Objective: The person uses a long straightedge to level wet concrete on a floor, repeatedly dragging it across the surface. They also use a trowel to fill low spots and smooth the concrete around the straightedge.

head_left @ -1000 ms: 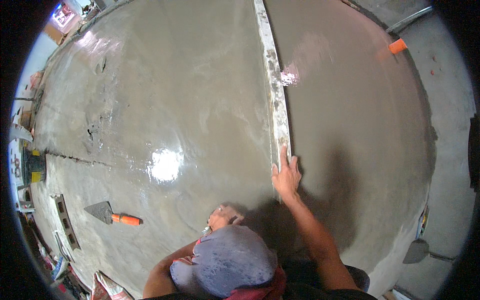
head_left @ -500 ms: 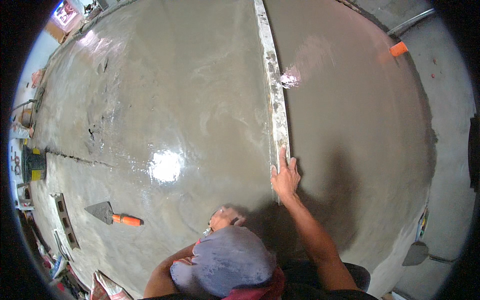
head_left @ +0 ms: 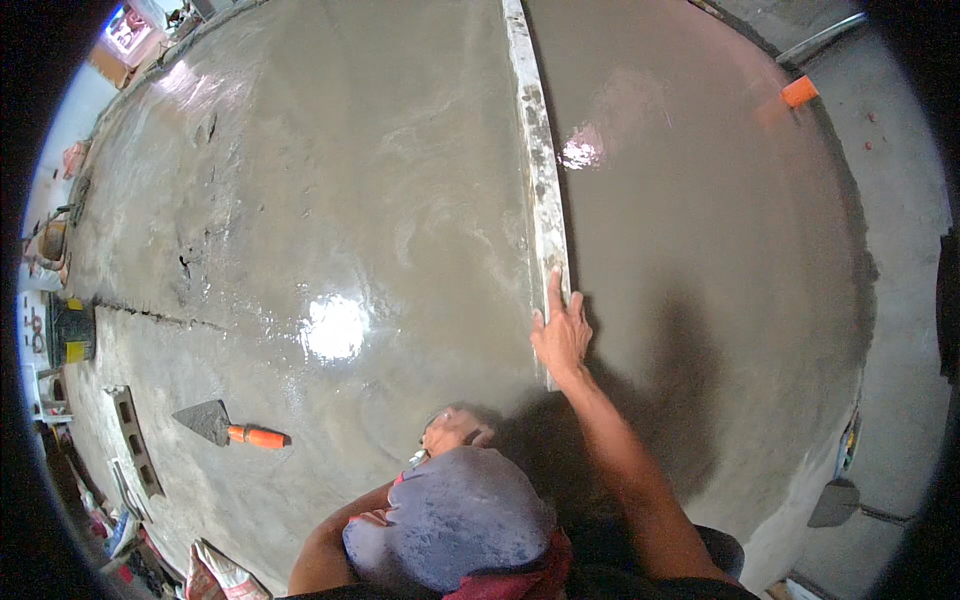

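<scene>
The right hand (head_left: pixel 562 335), right of centre in the frame, grasps the near end of a long pale bar (head_left: pixel 541 165), thumb on its left side, index finger stretched along the top and the other fingers toward its right side. The bar lies on wet grey cement (head_left: pixel 720 200), running from the hand up to the top edge of the frame. The left hand (head_left: pixel 455 430), at lower centre, is low over the cement, apart from the bar and partly hidden by grey-blue cloth (head_left: pixel 450 520); whether it is clenched or holds anything, I cannot tell. The work looks well advanced: right of the bar the cement appears even and glossy, as far as the orange pipe stub (head_left: pixel 800 91) at upper right. Left of the bar it seems less finished, with faint swirls in the middle, dark pits (head_left: pixel 184 266) toward the left and a ragged seam (head_left: pixel 150 316) at the left edge that looks not yet closed. A trowel (head_left: pixel 236 433) with an orange handle lies unheld on the surface at lower left
</scene>
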`<act>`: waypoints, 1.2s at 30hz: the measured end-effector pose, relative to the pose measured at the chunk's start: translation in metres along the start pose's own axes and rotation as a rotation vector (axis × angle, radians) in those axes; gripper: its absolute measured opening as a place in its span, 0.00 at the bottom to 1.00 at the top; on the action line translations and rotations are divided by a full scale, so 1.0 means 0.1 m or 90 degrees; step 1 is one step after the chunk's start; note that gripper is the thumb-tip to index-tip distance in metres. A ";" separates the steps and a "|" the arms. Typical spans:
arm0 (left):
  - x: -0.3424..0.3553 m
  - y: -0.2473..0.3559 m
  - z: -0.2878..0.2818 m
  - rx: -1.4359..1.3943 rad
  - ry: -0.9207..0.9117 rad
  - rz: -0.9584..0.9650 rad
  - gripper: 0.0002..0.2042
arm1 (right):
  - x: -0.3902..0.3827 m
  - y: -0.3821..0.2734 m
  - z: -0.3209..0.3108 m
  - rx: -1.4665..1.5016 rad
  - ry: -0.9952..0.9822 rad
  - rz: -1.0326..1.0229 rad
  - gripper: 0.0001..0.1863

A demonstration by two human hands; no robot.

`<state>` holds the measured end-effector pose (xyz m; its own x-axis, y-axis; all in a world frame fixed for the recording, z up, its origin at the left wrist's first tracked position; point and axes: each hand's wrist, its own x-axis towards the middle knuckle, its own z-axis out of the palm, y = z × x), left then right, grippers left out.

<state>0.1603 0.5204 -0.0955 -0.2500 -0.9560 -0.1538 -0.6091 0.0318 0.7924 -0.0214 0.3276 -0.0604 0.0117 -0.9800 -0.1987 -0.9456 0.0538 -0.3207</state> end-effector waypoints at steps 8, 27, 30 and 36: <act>0.00 0.05 -0.04 -0.005 0.027 -0.042 0.08 | -0.24 -0.05 0.07 -0.016 -0.018 -0.005 0.47; 0.02 0.05 -0.03 -0.029 0.041 -0.032 0.09 | -0.05 -0.23 0.04 0.027 -0.021 -0.007 0.45; 0.05 0.12 -0.09 -0.018 0.029 -0.053 0.08 | -0.26 -0.22 0.07 -0.003 -0.016 -0.005 0.45; 0.04 0.15 -0.07 -0.008 0.008 -0.078 0.08 | -0.06 -0.22 0.10 0.013 -0.017 -0.005 0.46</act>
<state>0.1558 0.5154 -0.0796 -0.1652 -0.9559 -0.2430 -0.6251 -0.0891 0.7755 0.0029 0.3343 -0.0609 0.0284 -0.9750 -0.2205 -0.9386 0.0499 -0.3413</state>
